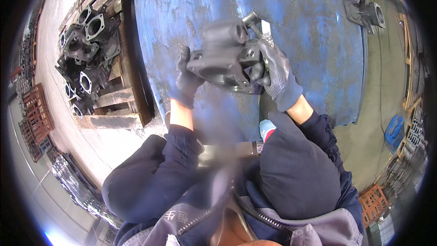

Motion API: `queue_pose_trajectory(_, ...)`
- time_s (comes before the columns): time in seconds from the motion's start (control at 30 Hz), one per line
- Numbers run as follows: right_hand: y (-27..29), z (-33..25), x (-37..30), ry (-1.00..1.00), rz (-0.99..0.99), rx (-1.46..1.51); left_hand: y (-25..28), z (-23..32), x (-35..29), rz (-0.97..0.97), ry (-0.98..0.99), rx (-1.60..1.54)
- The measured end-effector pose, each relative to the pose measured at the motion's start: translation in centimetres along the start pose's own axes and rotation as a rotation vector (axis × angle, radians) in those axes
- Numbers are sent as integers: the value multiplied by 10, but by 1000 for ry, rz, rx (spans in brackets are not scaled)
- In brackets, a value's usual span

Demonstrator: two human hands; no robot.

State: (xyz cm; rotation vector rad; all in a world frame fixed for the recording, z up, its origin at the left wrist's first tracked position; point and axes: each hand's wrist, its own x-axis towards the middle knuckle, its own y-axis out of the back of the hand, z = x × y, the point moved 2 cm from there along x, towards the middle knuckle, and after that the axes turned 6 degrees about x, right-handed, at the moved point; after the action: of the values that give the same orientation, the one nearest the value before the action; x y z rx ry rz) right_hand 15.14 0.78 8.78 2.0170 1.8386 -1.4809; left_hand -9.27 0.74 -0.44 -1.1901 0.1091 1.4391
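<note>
A dark grey metal casting (223, 57), with a tubular top and a wide flanged opening at its lower side, is raised over the blue table between my gloved hands. My left hand (186, 79) holds its left end, thumb pointing up and the other fingers partly hidden. On the casting's right side my right hand (277, 75) is closed, fingertips curled against the flange. Beside that hand a metal tool (251, 20) with a short cylindrical head and thin shank, like a small hammer, shows behind the casting. Whether my right hand also grips it, I cannot tell.
The worn blue table (182, 9) spans the middle. Similar castings (93, 27) are heaped on a wooden pallet (114, 120) at left. More castings (364, 13) sit at the table's far right corner. A blue plastic object (394, 133) lies on the floor at right.
</note>
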Motion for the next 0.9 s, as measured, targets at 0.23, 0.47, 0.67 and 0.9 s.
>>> queue_pose_trajectory(0.23,32,24,32,-103,87,114,-16,14,0,84,-56,194)
queue_pose_trajectory(0.47,58,42,64,-178,168,346,-2,12,28,152,-17,-67)
queue_pose_trajectory(0.67,61,41,69,-198,284,157,-19,13,-17,11,-175,268)
queue_pose_trajectory(0.9,61,33,54,122,376,-187,-46,-8,-56,-111,6,603)
